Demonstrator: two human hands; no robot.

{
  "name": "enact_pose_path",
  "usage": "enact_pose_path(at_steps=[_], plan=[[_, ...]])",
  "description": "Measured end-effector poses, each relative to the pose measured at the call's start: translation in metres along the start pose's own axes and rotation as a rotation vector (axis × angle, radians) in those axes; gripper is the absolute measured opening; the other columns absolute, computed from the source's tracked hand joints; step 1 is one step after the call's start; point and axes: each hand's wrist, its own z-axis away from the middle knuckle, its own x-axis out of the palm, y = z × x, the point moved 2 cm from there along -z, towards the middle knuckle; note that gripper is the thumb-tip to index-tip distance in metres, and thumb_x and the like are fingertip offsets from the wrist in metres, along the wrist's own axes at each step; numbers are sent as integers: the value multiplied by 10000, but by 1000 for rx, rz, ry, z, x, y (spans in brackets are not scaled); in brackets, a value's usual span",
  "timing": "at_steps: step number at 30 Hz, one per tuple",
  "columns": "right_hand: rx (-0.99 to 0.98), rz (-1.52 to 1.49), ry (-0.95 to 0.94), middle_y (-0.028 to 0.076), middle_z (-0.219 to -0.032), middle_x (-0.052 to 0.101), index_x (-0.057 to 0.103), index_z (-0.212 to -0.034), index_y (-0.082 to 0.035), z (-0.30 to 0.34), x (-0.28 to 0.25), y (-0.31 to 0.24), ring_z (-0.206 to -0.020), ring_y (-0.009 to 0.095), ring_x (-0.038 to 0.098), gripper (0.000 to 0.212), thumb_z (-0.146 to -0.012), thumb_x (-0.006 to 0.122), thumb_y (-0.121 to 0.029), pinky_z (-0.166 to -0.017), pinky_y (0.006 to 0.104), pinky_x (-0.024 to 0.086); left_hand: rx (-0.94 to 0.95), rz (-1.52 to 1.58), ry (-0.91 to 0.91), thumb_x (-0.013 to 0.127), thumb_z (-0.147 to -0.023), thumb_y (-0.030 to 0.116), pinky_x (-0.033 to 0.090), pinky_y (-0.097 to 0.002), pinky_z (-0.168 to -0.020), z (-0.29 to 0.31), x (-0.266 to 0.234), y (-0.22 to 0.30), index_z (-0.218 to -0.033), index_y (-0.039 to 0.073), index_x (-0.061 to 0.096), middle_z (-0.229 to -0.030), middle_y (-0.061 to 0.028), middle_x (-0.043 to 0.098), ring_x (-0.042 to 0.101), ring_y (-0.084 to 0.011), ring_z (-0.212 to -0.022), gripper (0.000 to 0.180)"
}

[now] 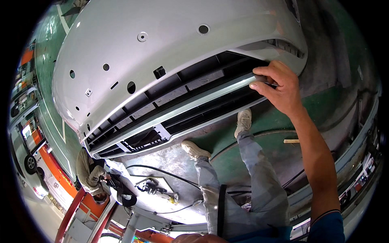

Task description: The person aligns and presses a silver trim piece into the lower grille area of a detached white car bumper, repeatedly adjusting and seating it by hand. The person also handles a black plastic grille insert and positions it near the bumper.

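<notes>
A large silver-grey car bumper cover (pixel 174 20) with several round and square holes fills the upper middle. Along its lower part runs a black slatted grille (pixel 239 62). Across the grille lies a long, shiny silver trim strip (pixel 206 97). My right hand (pixel 279 84) is closed at the strip's right end, thumb below and index finger above, pinching it. The other fingers curl behind. My left hand is out of view; only a skin-coloured patch shows at the bottom edge.
A crouching person (pixel 90 172) is at the lower left. Close by, a tool or part with cables (pixel 152 186) lies on the brightly lit floor. A dark hose (pixel 259 133) crosses the floor near my shoes (pixel 195 150). A parked car (pixel 28 162) stands at far left.
</notes>
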Motion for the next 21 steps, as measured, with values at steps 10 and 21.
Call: enact_pose_path(at_steps=[10,21], plan=[[-3,10,-4,42,-716,584,698,-958,-63,0,0,1,-637,188,537,303,-706,853,-128,-571,322,424,-437,-119,209,595,-952,90,526,-358,-611,17,16,35,-1023,328,682,-684,-20,628,586,-178,-573,263],[4,-23,-25,38,-742,529,711,-1003,-22,1,0,2,-641,142,483,306,-721,828,-48,-563,277,391,-474,-45,194,603,-954,84,526,-376,-661,17,12,33,-965,328,672,-704,-29,640,602,-186,-599,254]])
